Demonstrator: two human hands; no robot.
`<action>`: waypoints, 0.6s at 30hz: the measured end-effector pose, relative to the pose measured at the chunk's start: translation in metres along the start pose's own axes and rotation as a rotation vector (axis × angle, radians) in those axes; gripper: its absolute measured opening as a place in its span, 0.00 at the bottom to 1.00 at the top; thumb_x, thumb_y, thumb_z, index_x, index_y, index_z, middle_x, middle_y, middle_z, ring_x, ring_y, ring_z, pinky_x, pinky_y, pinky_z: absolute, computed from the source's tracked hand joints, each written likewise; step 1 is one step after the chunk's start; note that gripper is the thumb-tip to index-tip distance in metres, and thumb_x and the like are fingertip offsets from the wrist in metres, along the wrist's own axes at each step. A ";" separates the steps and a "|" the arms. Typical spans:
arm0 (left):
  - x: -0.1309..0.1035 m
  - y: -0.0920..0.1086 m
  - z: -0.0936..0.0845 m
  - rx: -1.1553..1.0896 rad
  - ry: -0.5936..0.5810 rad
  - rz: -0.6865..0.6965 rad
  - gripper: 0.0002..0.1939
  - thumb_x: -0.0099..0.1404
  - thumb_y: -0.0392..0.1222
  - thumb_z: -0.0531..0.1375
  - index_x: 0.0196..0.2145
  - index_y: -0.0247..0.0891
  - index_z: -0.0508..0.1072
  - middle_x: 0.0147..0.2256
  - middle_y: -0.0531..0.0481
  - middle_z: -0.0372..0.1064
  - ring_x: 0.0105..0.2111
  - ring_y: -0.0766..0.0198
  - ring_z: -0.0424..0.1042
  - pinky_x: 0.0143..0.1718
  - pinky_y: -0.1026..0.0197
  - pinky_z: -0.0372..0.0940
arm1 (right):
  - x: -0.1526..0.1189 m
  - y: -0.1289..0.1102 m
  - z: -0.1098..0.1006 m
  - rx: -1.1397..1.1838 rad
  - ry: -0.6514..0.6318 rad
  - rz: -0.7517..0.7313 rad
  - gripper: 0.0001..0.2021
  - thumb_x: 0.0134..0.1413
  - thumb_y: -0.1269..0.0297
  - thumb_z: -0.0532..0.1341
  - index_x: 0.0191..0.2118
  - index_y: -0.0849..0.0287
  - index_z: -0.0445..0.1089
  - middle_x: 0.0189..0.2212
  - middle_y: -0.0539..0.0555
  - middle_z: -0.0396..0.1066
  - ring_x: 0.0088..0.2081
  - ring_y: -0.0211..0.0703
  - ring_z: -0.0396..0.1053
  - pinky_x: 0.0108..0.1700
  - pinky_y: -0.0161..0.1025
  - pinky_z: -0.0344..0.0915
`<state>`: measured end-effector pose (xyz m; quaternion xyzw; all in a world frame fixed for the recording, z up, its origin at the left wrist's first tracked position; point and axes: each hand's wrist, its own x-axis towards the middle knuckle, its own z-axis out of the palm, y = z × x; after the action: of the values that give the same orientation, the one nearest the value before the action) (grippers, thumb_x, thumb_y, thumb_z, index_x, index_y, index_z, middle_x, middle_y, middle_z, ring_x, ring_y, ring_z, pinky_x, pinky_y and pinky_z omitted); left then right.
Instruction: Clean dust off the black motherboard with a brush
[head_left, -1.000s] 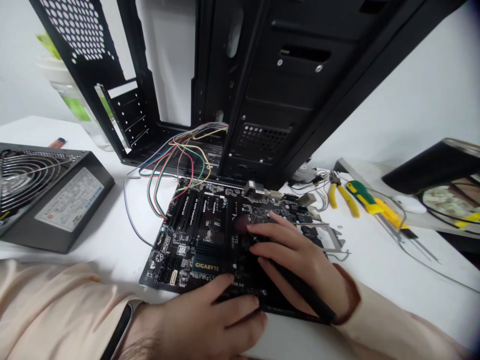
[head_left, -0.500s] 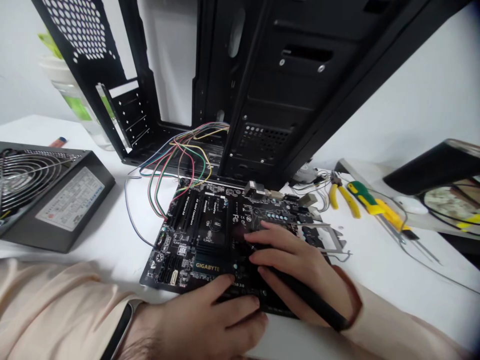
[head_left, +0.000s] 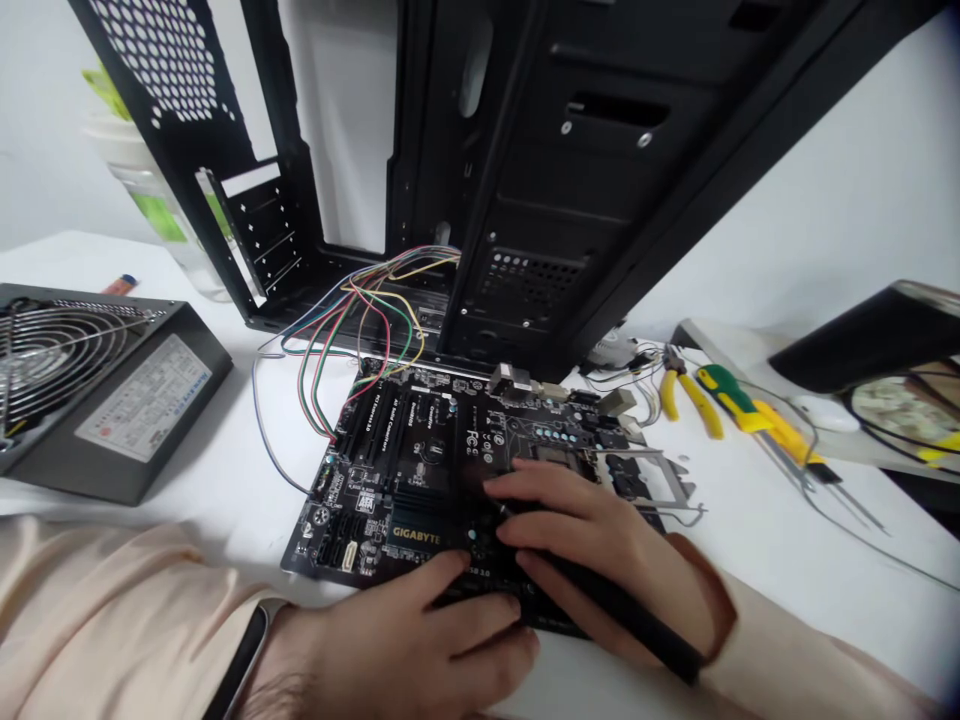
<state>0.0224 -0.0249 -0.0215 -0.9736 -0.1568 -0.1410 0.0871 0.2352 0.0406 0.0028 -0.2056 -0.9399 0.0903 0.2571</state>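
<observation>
A black Gigabyte motherboard (head_left: 405, 470) lies flat on the white table (head_left: 225, 470) in front of me. My right hand (head_left: 600, 545) rests on the board's right half and grips a long black tool (head_left: 637, 625) like a pen, its tip down on the board near the centre. My left hand (head_left: 397, 650) presses its fingers on the board's near edge, holding nothing. A dark band sits on my left wrist.
An open black computer case (head_left: 525, 180) stands behind the board, coloured wires (head_left: 352, 310) running from it to the board. A grey power supply (head_left: 90, 390) lies at left. Yellow pliers (head_left: 694, 395), a green-yellow screwdriver (head_left: 750, 415) and a metal bracket (head_left: 660, 480) lie at right.
My right hand has slid a little toward me along the board with the black tool, uncovering the socket area. My left hand has stayed on the near edge.
</observation>
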 end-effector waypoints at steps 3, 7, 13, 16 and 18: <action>-0.002 0.001 0.001 0.013 -0.019 0.005 0.07 0.68 0.48 0.58 0.36 0.56 0.77 0.52 0.64 0.67 0.52 0.62 0.61 0.51 0.54 0.58 | -0.001 0.001 0.000 -0.002 0.002 0.032 0.10 0.55 0.74 0.54 0.41 0.57 0.68 0.46 0.57 0.72 0.49 0.43 0.71 0.55 0.45 0.67; -0.002 0.002 0.000 0.008 -0.024 -0.002 0.08 0.69 0.48 0.57 0.38 0.57 0.77 0.53 0.65 0.66 0.53 0.64 0.60 0.52 0.55 0.57 | -0.003 0.003 -0.001 0.053 0.022 0.100 0.10 0.56 0.74 0.55 0.43 0.57 0.67 0.51 0.59 0.68 0.51 0.42 0.69 0.51 0.40 0.70; -0.001 0.003 0.000 0.011 -0.003 -0.007 0.07 0.67 0.49 0.59 0.40 0.54 0.77 0.55 0.62 0.65 0.51 0.63 0.63 0.53 0.54 0.58 | -0.004 0.004 0.000 0.077 -0.021 0.065 0.10 0.57 0.72 0.54 0.43 0.56 0.67 0.49 0.59 0.70 0.51 0.44 0.69 0.56 0.46 0.66; -0.001 0.003 0.001 0.027 0.005 -0.041 0.10 0.68 0.51 0.57 0.44 0.53 0.75 0.56 0.62 0.65 0.53 0.62 0.62 0.54 0.53 0.57 | -0.003 0.004 0.000 0.096 -0.010 0.069 0.11 0.56 0.71 0.55 0.45 0.57 0.66 0.53 0.60 0.67 0.53 0.45 0.67 0.55 0.45 0.66; 0.000 0.003 0.001 0.028 0.002 -0.063 0.11 0.70 0.51 0.54 0.46 0.52 0.75 0.54 0.62 0.66 0.52 0.62 0.63 0.54 0.54 0.55 | -0.002 0.004 -0.001 0.126 -0.071 0.015 0.11 0.56 0.71 0.54 0.45 0.57 0.66 0.52 0.59 0.68 0.54 0.45 0.67 0.58 0.47 0.63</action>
<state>0.0239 -0.0276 -0.0232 -0.9668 -0.1892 -0.1424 0.0964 0.2385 0.0433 0.0022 -0.1929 -0.9393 0.1583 0.2353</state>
